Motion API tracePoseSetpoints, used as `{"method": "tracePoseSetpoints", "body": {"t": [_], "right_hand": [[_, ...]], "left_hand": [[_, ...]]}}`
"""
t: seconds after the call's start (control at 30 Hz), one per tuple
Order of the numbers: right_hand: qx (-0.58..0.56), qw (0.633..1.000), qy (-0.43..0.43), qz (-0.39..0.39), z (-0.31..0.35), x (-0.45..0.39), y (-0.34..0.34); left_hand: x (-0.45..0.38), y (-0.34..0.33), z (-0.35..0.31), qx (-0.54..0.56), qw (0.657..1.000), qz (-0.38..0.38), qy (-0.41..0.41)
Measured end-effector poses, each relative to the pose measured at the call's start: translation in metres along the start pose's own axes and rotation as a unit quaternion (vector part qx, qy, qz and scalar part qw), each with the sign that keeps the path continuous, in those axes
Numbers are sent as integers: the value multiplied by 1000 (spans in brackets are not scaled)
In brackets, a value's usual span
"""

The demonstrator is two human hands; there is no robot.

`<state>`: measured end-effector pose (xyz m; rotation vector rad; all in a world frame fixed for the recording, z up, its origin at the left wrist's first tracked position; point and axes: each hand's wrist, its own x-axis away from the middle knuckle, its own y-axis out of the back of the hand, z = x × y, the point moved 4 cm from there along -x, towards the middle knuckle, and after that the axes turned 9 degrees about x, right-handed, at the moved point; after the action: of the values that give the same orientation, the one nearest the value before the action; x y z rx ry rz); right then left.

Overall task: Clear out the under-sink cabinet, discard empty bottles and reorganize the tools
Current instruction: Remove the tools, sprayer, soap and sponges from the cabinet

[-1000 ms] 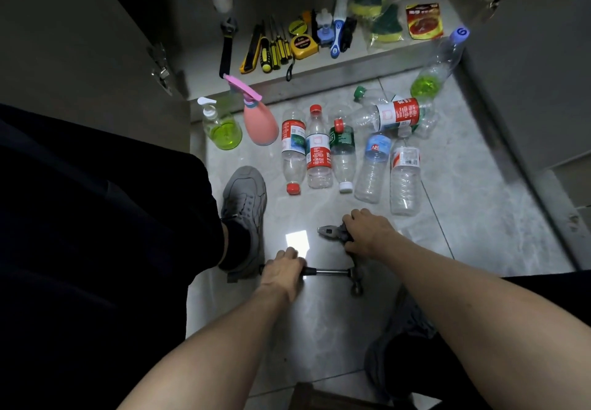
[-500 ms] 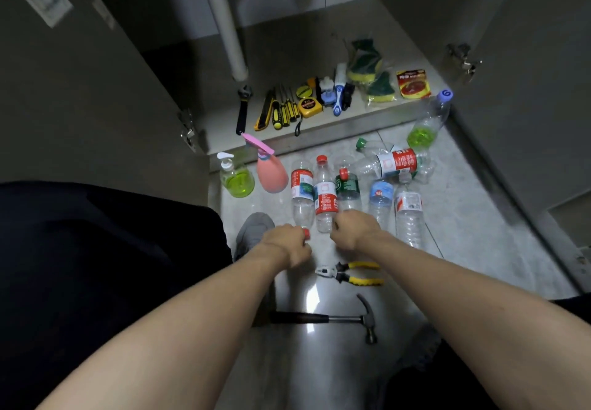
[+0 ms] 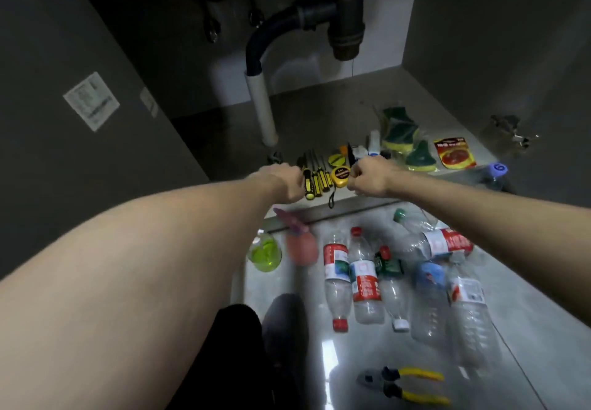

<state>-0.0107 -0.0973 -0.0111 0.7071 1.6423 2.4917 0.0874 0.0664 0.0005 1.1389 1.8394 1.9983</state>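
Observation:
My left hand point(image 3: 284, 182) reaches over the front edge of the cabinet floor point(image 3: 319, 115), fingers curled beside the yellow-and-black screwdrivers point(image 3: 315, 179); it hides what lies under it. My right hand point(image 3: 367, 176) is curled just right of the yellow tape measure point(image 3: 340, 175) and covers the small items there. Whether either hand holds anything is hidden. Several empty plastic bottles point(image 3: 364, 281) lie in a row on the tiled floor. The yellow-handled pliers point(image 3: 403, 384) lie near the bottom edge.
A white drain pipe point(image 3: 262, 106) stands behind the tools. Green sponges point(image 3: 399, 128) and a red packet point(image 3: 454, 152) sit at the cabinet's right. A green soap bottle point(image 3: 265, 253) and pink spray bottle point(image 3: 300, 250) stand on the floor. Open cabinet doors point(image 3: 80, 106) flank the opening.
Both hands left the hammer and pliers on the floor and moved forward, over the bottles, to the row of tools at the cabinet edge. The view tilted up; the hammer is out of frame.

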Motion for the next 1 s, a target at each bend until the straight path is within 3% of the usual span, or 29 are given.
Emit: {"method": "tracePoseSetpoints", "body": {"t": [0.13,0.3,0.47,0.6,0.73,0.9,1.0], "right_hand": [[-35,999,-18,-11,17,-56,-26],[16,999,-18,-39,49,-107,-60],[112,988,-1,-103,75,-149,-73],[168,982,-17,-90,81,-165,-90],[202,975,-13,-86,92,-173,-93],[138,988,-46,-59,94,-171,-93],[23,995,-76,-63,87,-167,-80]], "left_hand": [[-50,-27,68,-5,998,2,65],[-91,-59,122,114,981,-22,155],[-121,-88,128,281,933,-93,207],[-129,-100,125,332,905,-124,234],[-132,-101,125,368,885,-109,264],[-126,-90,119,509,807,-78,288],[-119,-70,122,515,801,-98,289]]}}
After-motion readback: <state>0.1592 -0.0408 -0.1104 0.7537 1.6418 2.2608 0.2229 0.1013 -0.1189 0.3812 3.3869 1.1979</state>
